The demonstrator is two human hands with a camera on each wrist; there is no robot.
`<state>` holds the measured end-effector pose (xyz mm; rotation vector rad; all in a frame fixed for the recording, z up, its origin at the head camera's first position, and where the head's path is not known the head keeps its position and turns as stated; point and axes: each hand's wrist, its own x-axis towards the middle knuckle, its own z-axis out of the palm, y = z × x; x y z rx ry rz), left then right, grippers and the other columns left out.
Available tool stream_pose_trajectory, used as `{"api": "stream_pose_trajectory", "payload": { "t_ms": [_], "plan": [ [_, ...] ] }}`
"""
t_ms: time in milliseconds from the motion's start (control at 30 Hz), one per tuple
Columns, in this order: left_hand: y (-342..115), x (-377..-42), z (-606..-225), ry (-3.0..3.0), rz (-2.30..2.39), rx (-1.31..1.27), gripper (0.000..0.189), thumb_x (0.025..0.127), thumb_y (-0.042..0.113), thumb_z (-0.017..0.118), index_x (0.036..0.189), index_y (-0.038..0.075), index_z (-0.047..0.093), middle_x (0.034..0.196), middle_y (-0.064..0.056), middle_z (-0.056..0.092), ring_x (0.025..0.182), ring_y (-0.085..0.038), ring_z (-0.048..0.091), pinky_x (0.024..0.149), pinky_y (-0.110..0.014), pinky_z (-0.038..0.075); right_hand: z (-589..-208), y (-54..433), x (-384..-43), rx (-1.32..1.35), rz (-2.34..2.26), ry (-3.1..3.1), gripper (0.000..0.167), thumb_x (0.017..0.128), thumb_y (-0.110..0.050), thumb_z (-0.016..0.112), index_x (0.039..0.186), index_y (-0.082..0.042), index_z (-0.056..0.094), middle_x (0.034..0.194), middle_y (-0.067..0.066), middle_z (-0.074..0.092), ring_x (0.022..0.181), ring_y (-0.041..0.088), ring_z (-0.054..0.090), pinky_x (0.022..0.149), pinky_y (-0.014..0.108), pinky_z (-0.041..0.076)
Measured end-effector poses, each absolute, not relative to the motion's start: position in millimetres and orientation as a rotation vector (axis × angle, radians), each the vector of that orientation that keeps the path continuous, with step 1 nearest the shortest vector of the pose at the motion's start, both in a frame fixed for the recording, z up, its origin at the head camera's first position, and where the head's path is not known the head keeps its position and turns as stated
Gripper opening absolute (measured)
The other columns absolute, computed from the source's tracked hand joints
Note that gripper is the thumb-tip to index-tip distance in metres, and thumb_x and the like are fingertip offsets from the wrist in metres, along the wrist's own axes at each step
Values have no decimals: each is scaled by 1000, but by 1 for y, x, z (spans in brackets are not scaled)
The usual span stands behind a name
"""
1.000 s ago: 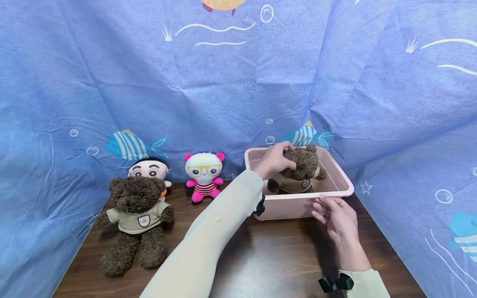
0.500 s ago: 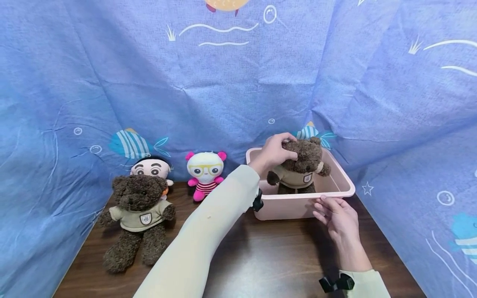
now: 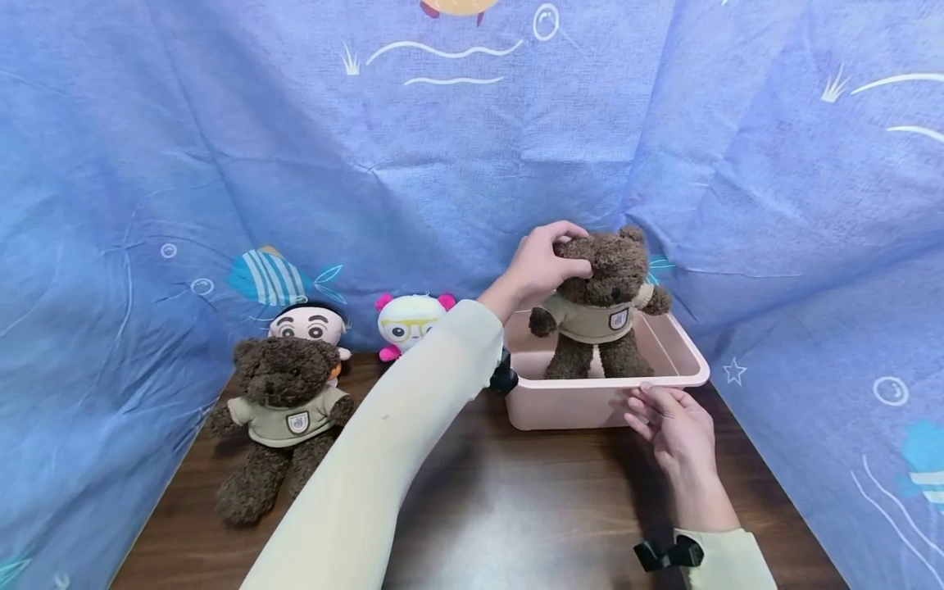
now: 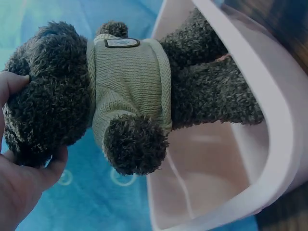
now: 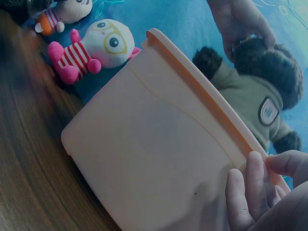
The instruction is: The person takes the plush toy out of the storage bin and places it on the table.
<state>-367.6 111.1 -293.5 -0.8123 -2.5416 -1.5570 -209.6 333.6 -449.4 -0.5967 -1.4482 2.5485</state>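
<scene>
My left hand [image 3: 542, 266] grips a brown teddy bear [image 3: 601, 319] by the side of its head. The bear wears an olive knit shirt with a badge and hangs upright over the pale pink bin [image 3: 583, 407]. Its head and shirt are above the rim, while the legs reach down inside; the front wall hides the feet in the head view. In the left wrist view, thumb and fingers sink into the fur of the bear's head [image 4: 53, 91]. My right hand [image 3: 674, 430] pinches the bin's front rim [image 5: 207, 84] near its right corner.
Another brown bear [image 3: 288, 422] in an olive shirt sits at the left of the wooden table [image 3: 509, 508], before a black-haired doll [image 3: 306, 321]. A pink and white panda plush [image 3: 406, 324] is partly behind my left sleeve. Blue cloth [image 3: 442, 164] hangs behind.
My left hand has raised the bear from low in the bin, so its shirt now shows above the rim. The right hand keeps its place on the rim.
</scene>
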Motion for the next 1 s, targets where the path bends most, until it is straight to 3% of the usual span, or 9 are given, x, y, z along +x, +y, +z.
{"api": "stream_pose_trajectory", "payload": {
  "t_ms": [333,667,1000],
  "plan": [
    [80,-360,-254,-2431,-1631,-820,47,81,21,82,126,25,69,138,1,62,133,-14,52,107,-34,47,-448,333,-212,-614,2550,-1431,15,97,-3,68,85,-11,69,77,5,78,65,14,75,58,34,62],
    [39,-344,-222,-2210,-1850,-891,43,80,11,79,122,12,71,115,-9,75,99,-18,70,86,-31,58,-449,334,-212,-661,2541,-1453,15,99,-5,66,86,-13,70,78,3,79,67,13,76,60,34,63],
    [-23,-323,-217,-2274,-1812,-825,41,82,11,78,122,15,71,114,-7,74,99,-21,69,86,-35,58,-449,334,-210,-624,2533,-1455,15,97,-4,68,85,-12,68,80,4,79,68,14,76,60,34,63]
  ]
}}
